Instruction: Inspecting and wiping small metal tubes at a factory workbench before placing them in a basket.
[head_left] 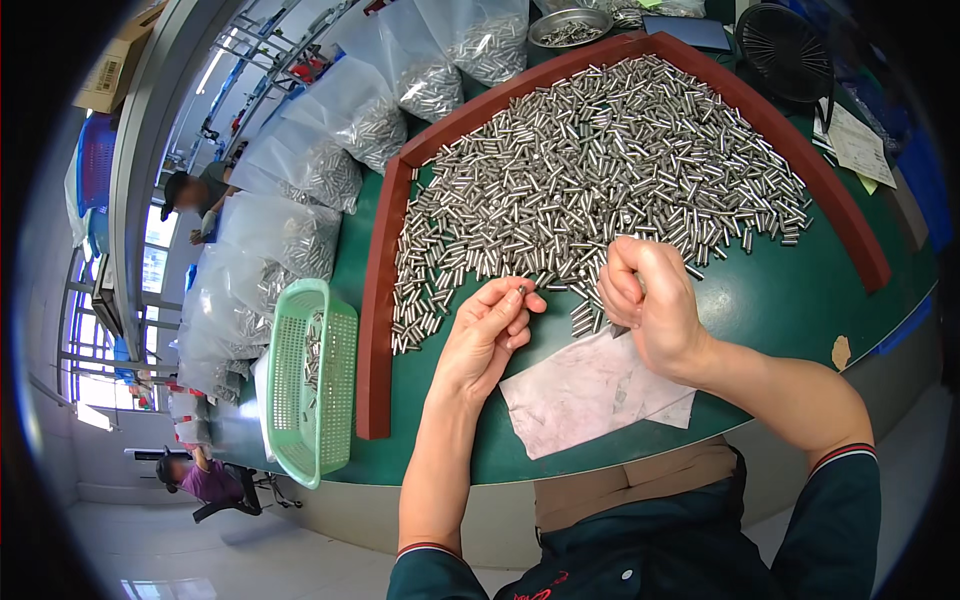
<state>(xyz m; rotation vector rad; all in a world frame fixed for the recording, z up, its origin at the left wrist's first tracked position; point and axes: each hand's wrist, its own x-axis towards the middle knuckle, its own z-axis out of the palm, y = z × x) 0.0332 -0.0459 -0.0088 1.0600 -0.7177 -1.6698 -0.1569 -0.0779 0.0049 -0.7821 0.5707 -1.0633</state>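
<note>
A broad pile of short silvery metal pins (610, 160) covers the green tabletop (770, 320) before me. My left hand (485, 335) is closed at the pile's near edge, with one metal pin (521, 290) pinched between thumb and forefinger. To its right my right hand (655, 305) is curled into a fist. A small dark grey bit shows under its fingers, but what the fist holds is hidden. Under and between the hands lies a stained whitish sheet (580, 395), cloth or paper. A few pins lie beside its upper edge.
Red-brown bars (374, 330) border the pile. Left of them stands a green basket (340, 400) with some pins inside. Clear bags of pins (370, 120) line the far left. A metal bowl (570, 28) and black fan (785, 50) stand at the back. Two people are farther left.
</note>
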